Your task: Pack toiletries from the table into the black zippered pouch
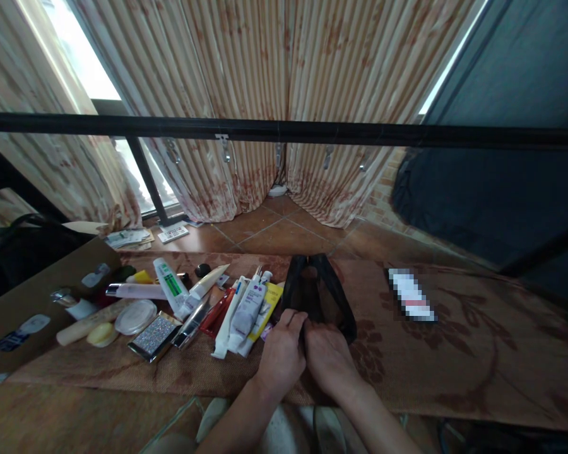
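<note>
A black pouch (343,309), its mouth spread wide and its inside dark, sits in front of me on the patterned cloth (454,353). My left hand (284,347) is closed over the pouch's near edge, fingers curled. Close beside it, my right hand (330,356) grips the same edge, its fingertips hidden. Just left of my left hand lie a yellow tube (267,309), a grey-white tube (248,315) and a slim white tube (230,321). Farther left are a green-and-white tube (170,287), a glittery compact case (155,334) and a round clear-lidded container (136,316).
At the far left stands a cardboard box (71,277), with several cosmetic items near it. A pixelated flat object (411,295) lies to the right. Behind the cloth runs a black metal rail (284,129) with hooks, and curtains (246,63) hang beyond.
</note>
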The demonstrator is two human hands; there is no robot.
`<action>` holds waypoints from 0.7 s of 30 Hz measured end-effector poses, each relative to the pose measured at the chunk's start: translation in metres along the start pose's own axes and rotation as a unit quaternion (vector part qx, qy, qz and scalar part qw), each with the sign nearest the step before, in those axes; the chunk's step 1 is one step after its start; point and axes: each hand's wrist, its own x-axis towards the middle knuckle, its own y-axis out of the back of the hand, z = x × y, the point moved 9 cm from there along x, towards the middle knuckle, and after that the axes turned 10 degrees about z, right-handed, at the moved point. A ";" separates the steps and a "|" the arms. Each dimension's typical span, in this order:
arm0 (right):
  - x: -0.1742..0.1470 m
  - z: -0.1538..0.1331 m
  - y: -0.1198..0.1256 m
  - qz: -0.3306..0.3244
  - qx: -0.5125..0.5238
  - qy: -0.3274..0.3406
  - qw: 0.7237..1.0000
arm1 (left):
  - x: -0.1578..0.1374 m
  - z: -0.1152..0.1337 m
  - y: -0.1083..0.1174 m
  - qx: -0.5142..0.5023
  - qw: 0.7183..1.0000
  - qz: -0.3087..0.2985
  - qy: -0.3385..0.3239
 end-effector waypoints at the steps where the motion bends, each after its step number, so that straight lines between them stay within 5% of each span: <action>1: 0.000 0.000 0.000 0.001 -0.002 -0.002 1.000 | 0.000 0.000 0.000 0.001 1.000 0.001 -0.001; 21: 0.001 -0.001 0.009 0.001 -0.008 -0.002 1.000 | 0.002 -0.001 -0.001 -0.011 1.000 0.020 -0.021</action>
